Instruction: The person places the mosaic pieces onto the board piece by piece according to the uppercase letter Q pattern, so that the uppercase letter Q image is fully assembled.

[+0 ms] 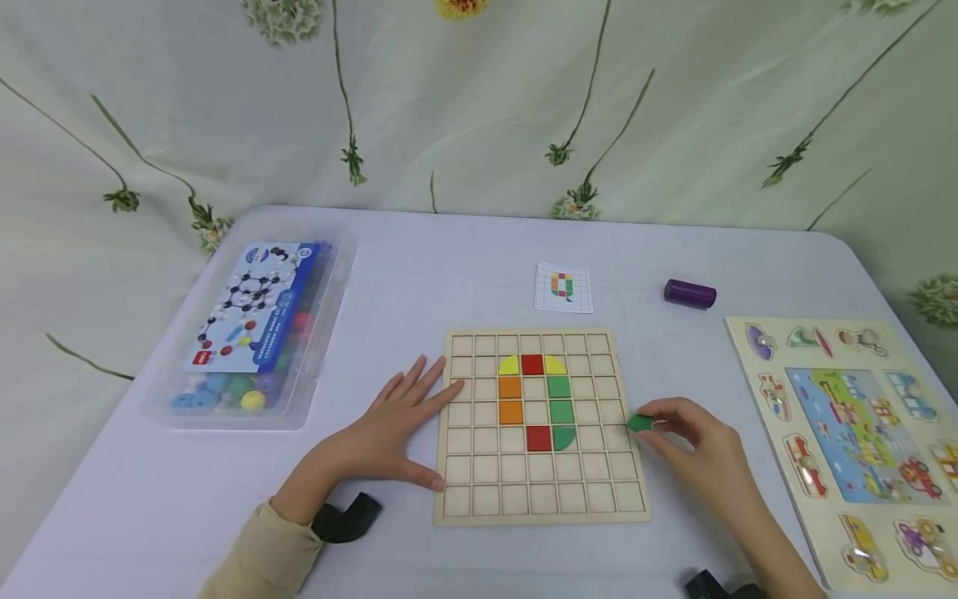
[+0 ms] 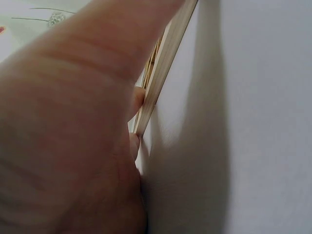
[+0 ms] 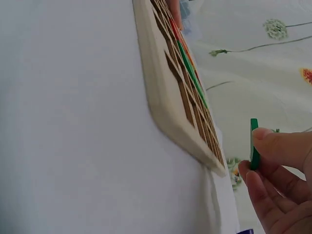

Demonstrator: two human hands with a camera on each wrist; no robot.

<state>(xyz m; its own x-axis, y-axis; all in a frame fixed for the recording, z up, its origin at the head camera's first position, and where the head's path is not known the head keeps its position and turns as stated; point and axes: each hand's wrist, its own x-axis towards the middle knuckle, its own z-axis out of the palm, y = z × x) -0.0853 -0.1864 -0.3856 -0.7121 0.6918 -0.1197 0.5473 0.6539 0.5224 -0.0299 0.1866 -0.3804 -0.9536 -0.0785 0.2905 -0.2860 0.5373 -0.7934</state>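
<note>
A wooden grid board [image 1: 542, 521] lies on the table. Its tiles form a ring: a red square [image 1: 532, 365] between two yellow rounded tiles [image 1: 509, 366], orange squares [image 1: 511, 388] down the left, green squares [image 1: 560, 399] down the right, then a red square [image 1: 538, 438] beside a green rounded tile [image 1: 564, 438]. My left hand [image 1: 397, 424] has its fingers spread, with fingertips and thumb at the board's left edge. At the right edge, my right hand [image 1: 696, 445] pinches a small green tile [image 3: 254, 146] between thumb and fingers. The right wrist view shows that tile edge-on.
Behind the board lies a pattern card [image 1: 564, 301] with a similar coloured ring. A purple cylinder [image 1: 689, 294] is to its right. A clear box of colourful balls [image 1: 299, 408] stands at left, a wooden picture puzzle [image 1: 763, 366] at right.
</note>
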